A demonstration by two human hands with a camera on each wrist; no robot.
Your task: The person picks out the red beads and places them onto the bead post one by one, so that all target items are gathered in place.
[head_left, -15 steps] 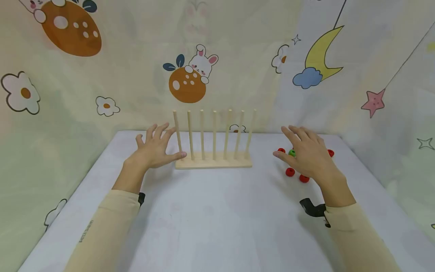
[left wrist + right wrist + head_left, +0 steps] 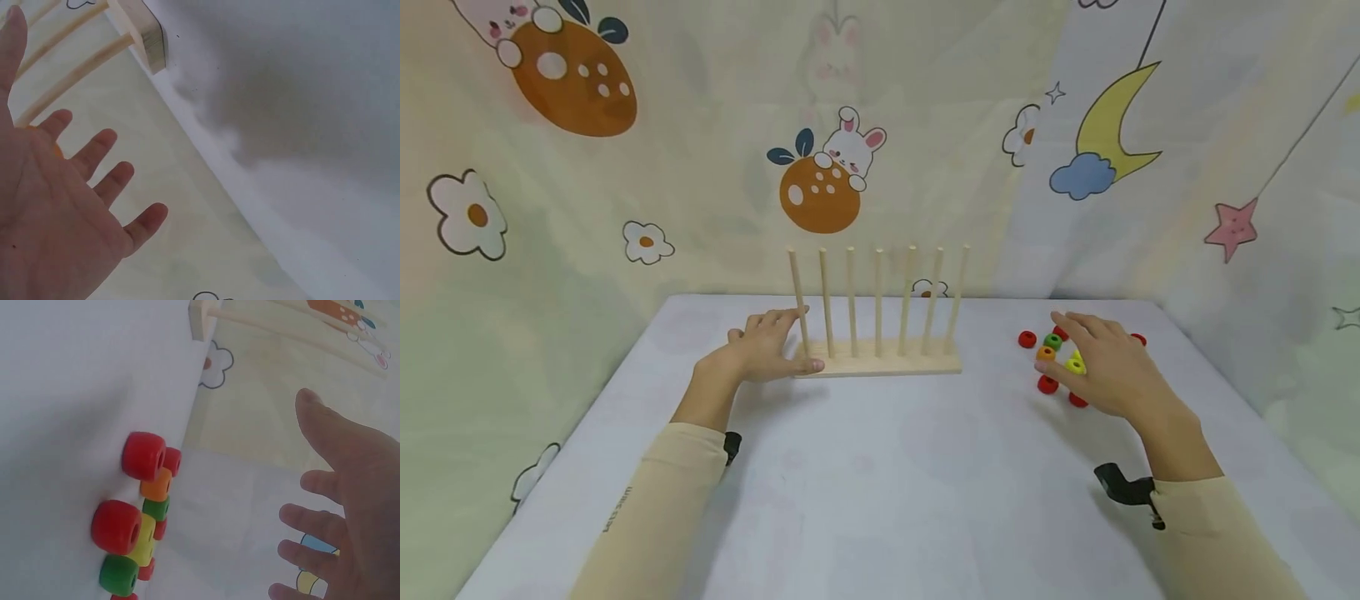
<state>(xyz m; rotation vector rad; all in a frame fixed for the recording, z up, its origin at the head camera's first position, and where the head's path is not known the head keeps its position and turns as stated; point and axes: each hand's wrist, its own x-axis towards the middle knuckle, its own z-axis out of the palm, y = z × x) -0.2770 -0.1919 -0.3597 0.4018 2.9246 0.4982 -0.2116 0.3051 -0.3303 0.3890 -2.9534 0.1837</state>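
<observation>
1. With 12 o'clock taken as the far side of the white table [image 2: 865,500], the wooden rack [image 2: 880,367] is placed at 12, and seven pegs [image 2: 878,304] are carried in a row on its base.
2. The left hand [image 2: 760,348] is held at 11 o'clock, by the rack's end. Its fingers and thumb are spread wide and nothing is gripped. The thumb is seen before the base and the fingertips by the outermost peg; whether either is touched cannot be told.
3. The right hand [image 2: 1108,367] is held at 2 o'clock, over the beads. Its fingers and thumb are extended and parted, with nothing gripped.
4. Around that hand, an orange bead [image 2: 1046,352] and a green bead [image 2: 1052,342] are seen at 10 o'clock, yellow beads [image 2: 1076,367] at 9, red beads [image 2: 1048,384] at 8, and a lone red bead [image 2: 1138,339] at 2. Some are partly hidden.
5. In the right wrist view, a second green bead [image 2: 119,575] is shown just beside a red one.
6. Beige sleeves [image 2: 643,508] are worn.
7. On the backdrop [image 2: 940,183], a moon [image 2: 1108,117] is printed at 1 o'clock and a star [image 2: 1232,229] at 2.
</observation>
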